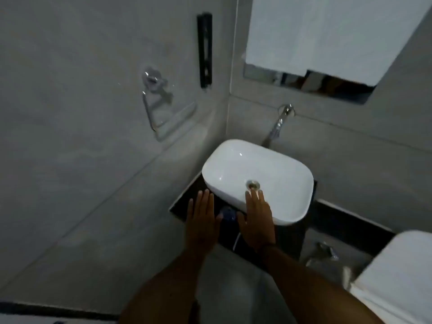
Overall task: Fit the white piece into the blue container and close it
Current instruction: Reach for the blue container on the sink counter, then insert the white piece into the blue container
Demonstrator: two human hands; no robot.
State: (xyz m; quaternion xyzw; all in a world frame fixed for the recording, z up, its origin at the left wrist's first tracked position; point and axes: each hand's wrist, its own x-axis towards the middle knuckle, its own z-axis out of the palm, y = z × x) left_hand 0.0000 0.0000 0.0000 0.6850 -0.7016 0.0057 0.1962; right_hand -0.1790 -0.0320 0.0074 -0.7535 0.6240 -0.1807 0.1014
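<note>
A small blue container [228, 213] sits on the dark counter [180, 206] just in front of the white basin, dim and partly hidden between my hands. My left hand [202, 218] hovers flat to its left, fingers stretched and holding nothing. My right hand [256, 218] is flat to its right, fingers extended over the basin's front rim, also holding nothing. A thin white strip [236, 242], possibly a cord or the white piece, shows below the container near my right thumb; I cannot tell which.
A white basin [257, 169] with a metal drain [252, 184] stands on the counter, a chrome tap [279, 123] on the wall behind. A towel ring [155, 108] hangs on the left wall. A mirror [315, 38] is above, a white toilet tank [397, 277] at right.
</note>
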